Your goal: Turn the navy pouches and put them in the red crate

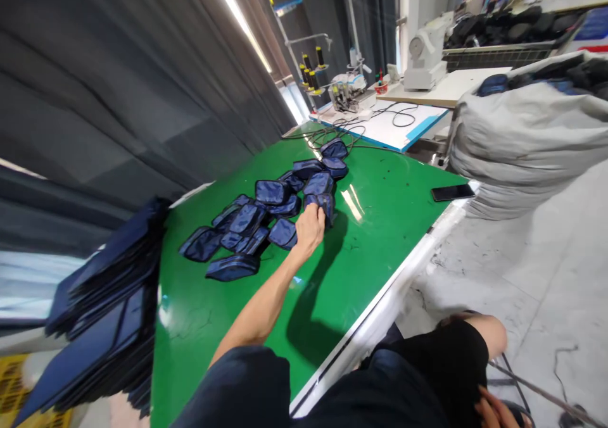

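My left hand (311, 228) reaches over the green table, its fingers closed on the near part of a small navy zipped pouch (324, 201). Around it lie several similar navy pouches, loosely heaped: one pouch (283, 233) just left of my wrist, another pouch (270, 192) farther left, and a pouch (232, 267) at the near end of the heap. Down at the lower right edge, my right hand (494, 410) rests beside my leg, partly cut off by the frame. Its visible fingers look stretched and apart, with nothing seen in them.
The green tabletop (380, 225) carries a dark phone (452, 192) at its right corner. Behind stand a sewing machine (349, 92) with thread cones and cables, and a white machine (425, 54). Stacked navy panels (109, 289) are at left; a stuffed grey sack (527, 137) is at right.
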`<state>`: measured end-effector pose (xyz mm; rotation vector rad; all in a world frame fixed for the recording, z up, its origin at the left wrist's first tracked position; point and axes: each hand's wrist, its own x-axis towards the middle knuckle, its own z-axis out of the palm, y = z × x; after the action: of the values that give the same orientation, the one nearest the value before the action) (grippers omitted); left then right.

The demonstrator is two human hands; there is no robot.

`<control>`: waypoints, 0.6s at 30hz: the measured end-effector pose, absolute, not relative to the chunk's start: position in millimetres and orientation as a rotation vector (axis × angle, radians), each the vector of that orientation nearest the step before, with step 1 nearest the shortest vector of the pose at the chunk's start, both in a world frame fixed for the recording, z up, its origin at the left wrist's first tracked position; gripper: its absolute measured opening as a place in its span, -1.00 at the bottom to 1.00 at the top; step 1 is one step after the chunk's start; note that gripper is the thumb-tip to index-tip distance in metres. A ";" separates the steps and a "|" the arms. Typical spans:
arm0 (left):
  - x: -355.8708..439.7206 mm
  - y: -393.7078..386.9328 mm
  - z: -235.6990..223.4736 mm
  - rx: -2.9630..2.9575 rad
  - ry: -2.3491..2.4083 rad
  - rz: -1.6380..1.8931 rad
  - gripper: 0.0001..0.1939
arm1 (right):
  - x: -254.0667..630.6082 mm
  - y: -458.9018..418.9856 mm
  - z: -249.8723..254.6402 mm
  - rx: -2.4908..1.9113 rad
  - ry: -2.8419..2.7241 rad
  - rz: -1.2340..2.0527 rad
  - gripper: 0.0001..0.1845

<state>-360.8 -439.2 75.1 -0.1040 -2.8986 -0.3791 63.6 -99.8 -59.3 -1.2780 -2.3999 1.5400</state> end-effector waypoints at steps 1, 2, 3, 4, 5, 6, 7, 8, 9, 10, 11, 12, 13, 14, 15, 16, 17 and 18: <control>-344.2 -414.7 75.4 -0.242 -2.867 -0.536 -0.75 | 72.0 -106.7 -49.8 -1.292 -2.383 1.554 -0.31; -324.1 -388.8 75.2 -0.388 -2.842 -0.718 -0.73 | 75.1 -113.5 -39.6 -1.306 -2.354 1.572 -0.29; -301.2 -362.3 74.6 -0.521 -2.829 -0.902 -0.70 | 73.0 -120.0 -28.5 -1.323 -2.310 1.577 -0.26; -276.2 -336.2 73.5 -0.643 -2.838 -1.076 -0.67 | 66.7 -125.5 -16.8 -1.334 -2.266 1.581 -0.24; -250.3 -311.1 72.0 -0.761 -2.861 -1.227 -0.64 | 57.7 -129.4 -4.7 -1.290 -2.181 1.617 -0.20; -224.3 -287.7 70.1 -0.882 -2.891 -1.357 -0.63 | 47.9 -131.4 7.1 -1.223 -2.100 1.623 -0.16; -199.1 -266.0 67.7 -0.999 -2.924 -1.469 -0.62 | 39.0 -131.5 18.0 -1.171 -2.026 1.610 -0.13; -175.2 -246.3 65.2 -1.114 -2.949 -1.571 -0.62 | 32.8 -130.1 27.2 -1.145 -1.966 1.567 -0.14; -152.9 -228.5 62.5 -1.220 -2.969 -1.662 -0.63 | 30.2 -127.8 34.4 -1.146 -1.922 1.516 -0.16; -132.5 -212.6 59.9 -1.315 -2.983 -1.745 -0.65 | 31.5 -125.5 39.1 -1.166 -1.881 1.461 -0.20; -114.1 -198.7 57.6 -1.406 -2.986 -1.814 -0.67 | 36.5 -123.8 41.4 -1.205 -1.842 1.404 -0.23; -97.9 -186.8 55.6 -1.502 -2.980 -1.855 -0.70 | 44.4 -122.8 41.6 -1.254 -1.805 1.348 -0.25; -83.8 -176.9 54.2 -1.609 -2.961 -1.865 -0.72 | 54.3 -122.7 40.0 -1.308 -1.771 1.291 -0.26; -72.0 -168.9 53.3 -1.723 -2.932 -1.853 -0.74 | 65.1 -123.0 37.3 -1.360 -1.743 1.229 -0.26; -62.3 -162.5 53.0 -1.834 -2.901 -1.823 -0.75 | 75.8 -123.6 33.8 -1.404 -1.726 1.163 -0.24; -54.7 -157.6 53.3 -1.939 -2.874 -1.788 -0.76 | 85.6 -124.0 30.2 -1.435 -1.720 1.093 -0.22; -48.6 -153.6 54.1 -2.024 -2.859 -1.757 -0.76 | 93.9 -124.0 26.8 -1.453 -1.725 1.022 -0.21; -43.7 -150.3 55.4 -2.083 -2.857 -1.739 -0.75 | 100.6 -123.8 24.0 -1.459 -1.736 0.949 -0.21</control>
<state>-43.7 -150.3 55.4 -2.0828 -2.8571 -1.7392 100.6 -123.8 24.0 -1.4591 -1.7361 0.9489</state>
